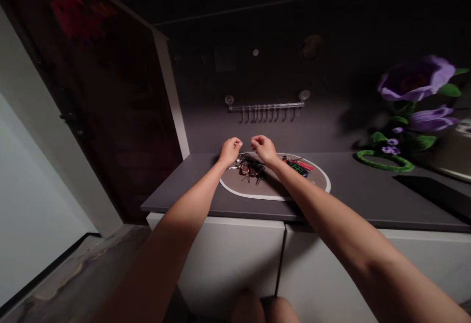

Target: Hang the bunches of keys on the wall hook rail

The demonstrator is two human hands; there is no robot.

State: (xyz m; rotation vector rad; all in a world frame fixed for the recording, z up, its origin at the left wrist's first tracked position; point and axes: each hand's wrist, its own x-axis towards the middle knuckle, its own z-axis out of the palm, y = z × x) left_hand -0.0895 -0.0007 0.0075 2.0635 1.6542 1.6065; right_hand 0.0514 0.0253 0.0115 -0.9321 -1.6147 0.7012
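Note:
Both hands are raised just above the back of an oval mat point(235, 188) with a white rim. My left hand point(231, 150) has its fingers curled into a pinch. A short gap away, my right hand point(264, 148) is closed in a similar pinch. Whatever either holds, if anything, is too small to make out. Below and between them lies a tangled dark pile, apparently keys and cords point(250, 167). Right of my right wrist are a dark oval item with green markings point(298, 169) and a red strip point(306, 165).
The mat rests on a dark counter point(353, 202) above white cabinets point(231, 249). A clear rail with several hooks point(267, 107) is fixed to the wall behind. Purple flowers point(430, 117) with a green ring base point(384, 167) stand right. A dark door point(99, 92) is left.

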